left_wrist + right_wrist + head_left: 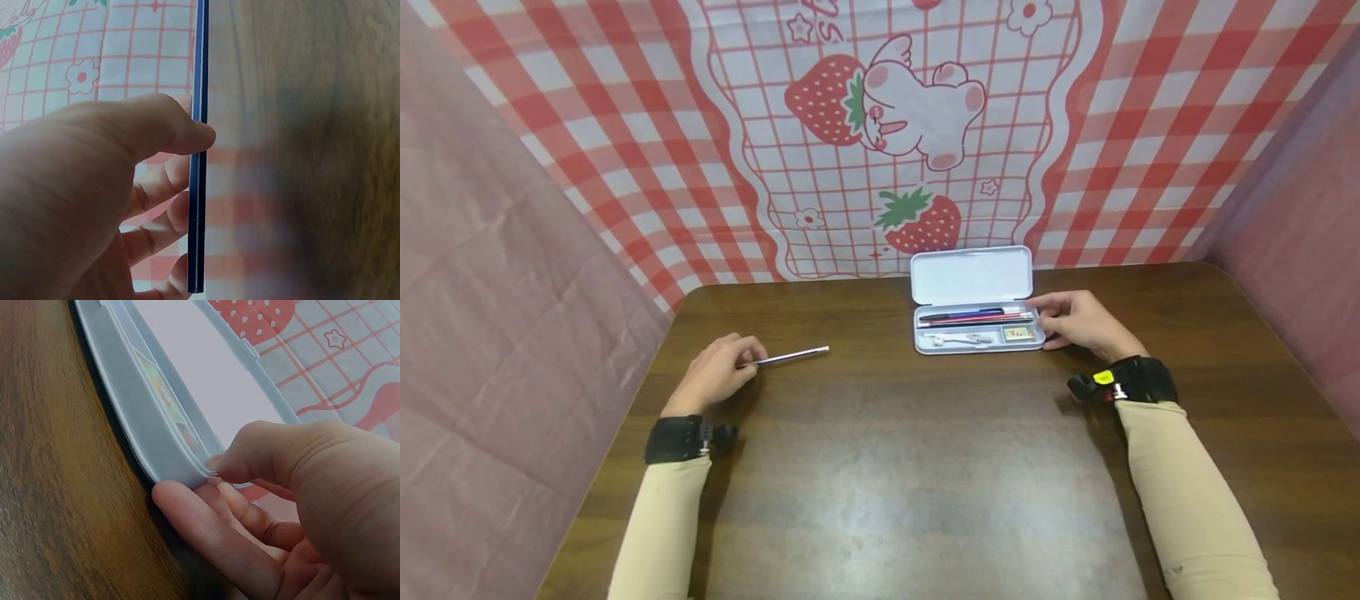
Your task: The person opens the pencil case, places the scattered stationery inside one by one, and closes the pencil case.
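My left hand pinches a thin dark blue pencil between thumb and fingers, over the left part of the table. In the head view the pencil points to the right, its far end pale. At the back, right of centre, lies a pale blue pencil case with its lid raised. Several pencils or pens fill its rear compartment; a metal compass and a small picture-printed block lie in front. With thumb and fingers my right hand grips the case's right end wall.
The brown wooden table reaches back to a red-and-white checked cloth with strawberry prints, right behind the case. Pink cloth hangs along the left, and another at the right. Each wrist wears a black camera strap.
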Motion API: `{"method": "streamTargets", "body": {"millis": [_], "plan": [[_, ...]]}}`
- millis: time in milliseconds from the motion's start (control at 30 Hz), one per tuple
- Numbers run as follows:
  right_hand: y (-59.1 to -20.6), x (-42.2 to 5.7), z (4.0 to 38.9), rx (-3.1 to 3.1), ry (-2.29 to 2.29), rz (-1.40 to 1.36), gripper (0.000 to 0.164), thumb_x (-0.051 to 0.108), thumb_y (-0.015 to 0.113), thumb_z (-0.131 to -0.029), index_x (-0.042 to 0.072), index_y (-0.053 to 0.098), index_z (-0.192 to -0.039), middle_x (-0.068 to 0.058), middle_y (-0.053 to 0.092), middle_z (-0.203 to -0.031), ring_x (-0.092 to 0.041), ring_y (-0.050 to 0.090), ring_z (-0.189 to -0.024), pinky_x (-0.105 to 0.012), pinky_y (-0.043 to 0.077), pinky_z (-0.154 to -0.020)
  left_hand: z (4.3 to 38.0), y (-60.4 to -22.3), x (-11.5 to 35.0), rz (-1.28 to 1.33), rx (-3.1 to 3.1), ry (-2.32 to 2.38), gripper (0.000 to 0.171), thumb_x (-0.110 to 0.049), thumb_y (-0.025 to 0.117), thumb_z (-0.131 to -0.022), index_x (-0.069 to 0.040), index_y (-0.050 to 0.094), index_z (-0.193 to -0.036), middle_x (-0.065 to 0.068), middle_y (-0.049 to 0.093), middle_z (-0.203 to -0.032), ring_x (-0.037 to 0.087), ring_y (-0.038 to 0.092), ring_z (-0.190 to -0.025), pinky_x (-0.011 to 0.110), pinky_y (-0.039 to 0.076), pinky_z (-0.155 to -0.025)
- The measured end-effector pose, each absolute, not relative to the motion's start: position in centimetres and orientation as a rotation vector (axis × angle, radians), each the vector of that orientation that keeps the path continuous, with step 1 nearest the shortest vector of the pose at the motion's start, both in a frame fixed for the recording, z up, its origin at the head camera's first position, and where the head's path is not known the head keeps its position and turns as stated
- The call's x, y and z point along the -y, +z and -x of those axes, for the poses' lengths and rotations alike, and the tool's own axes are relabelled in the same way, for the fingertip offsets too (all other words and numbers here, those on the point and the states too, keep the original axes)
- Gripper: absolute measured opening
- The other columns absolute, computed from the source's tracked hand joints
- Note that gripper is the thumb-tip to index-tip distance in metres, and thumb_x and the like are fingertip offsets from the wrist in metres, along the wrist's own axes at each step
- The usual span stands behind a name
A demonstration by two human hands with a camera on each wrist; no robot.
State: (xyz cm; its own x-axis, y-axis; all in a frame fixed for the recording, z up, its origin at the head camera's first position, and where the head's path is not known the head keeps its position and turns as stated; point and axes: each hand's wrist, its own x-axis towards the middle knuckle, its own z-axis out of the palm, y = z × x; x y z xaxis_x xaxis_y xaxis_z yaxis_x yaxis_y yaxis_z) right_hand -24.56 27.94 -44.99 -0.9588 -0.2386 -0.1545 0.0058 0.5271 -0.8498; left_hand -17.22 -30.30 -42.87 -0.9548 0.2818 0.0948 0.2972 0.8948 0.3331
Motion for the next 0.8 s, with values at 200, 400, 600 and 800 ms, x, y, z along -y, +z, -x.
{"method": "streamTargets", "body": {"millis": [200, 400, 600, 800], "plan": [[-45.2, -28.0, 24.6, -2.521, -1.402, 0.185, 0.042, 0.008, 0.063, -0.094, 0.004, 0.060, -0.135, -0.021, 0.056, -0.103, -0.027, 0.064, -0.085, -0.034, 0.063, -0.066, 17.4, -42.9, 29.6, 0.471, 3.009, -0.506, 0.018, -0.007, 0.068, -0.085, -0.018, 0.069, -0.099, 0.005, 0.061, -0.090, 0.024, 0.057, -0.086, 0.043, 0.048, -0.071], [-45.3, -28.0, 24.7, -2.518, -1.394, 0.174, 0.042, 0.008, 0.063, -0.094, 0.005, 0.060, -0.136, -0.021, 0.056, -0.104, -0.029, 0.064, -0.087, -0.034, 0.063, -0.066, 17.9, -42.7, 28.7, 0.525, 3.001, -0.494, 0.018, -0.007, 0.067, -0.085, -0.017, 0.069, -0.100, 0.005, 0.061, -0.089, 0.023, 0.057, -0.084, 0.042, 0.048, -0.071], [-45.2, -27.9, 24.7, -2.510, -1.399, 0.167, 0.043, 0.008, 0.063, -0.094, 0.005, 0.060, -0.136, -0.020, 0.055, -0.103, -0.027, 0.063, -0.087, -0.034, 0.063, -0.066, 18.4, -42.7, 27.6, 0.530, 3.007, -0.502, 0.019, -0.007, 0.068, -0.085, -0.018, 0.070, -0.100, 0.005, 0.061, -0.090, 0.023, 0.057, -0.085, 0.043, 0.048, -0.071], [-45.1, -27.9, 24.7, -2.518, -1.395, 0.184, 0.042, 0.009, 0.063, -0.094, 0.003, 0.060, -0.136, -0.020, 0.055, -0.101, -0.025, 0.064, -0.085, -0.034, 0.063, -0.066, 18.8, -42.9, 26.8, 0.518, 3.011, -0.489, 0.019, -0.008, 0.068, -0.085, -0.018, 0.070, -0.100, 0.005, 0.061, -0.091, 0.023, 0.058, -0.086, 0.043, 0.049, -0.072]]}}
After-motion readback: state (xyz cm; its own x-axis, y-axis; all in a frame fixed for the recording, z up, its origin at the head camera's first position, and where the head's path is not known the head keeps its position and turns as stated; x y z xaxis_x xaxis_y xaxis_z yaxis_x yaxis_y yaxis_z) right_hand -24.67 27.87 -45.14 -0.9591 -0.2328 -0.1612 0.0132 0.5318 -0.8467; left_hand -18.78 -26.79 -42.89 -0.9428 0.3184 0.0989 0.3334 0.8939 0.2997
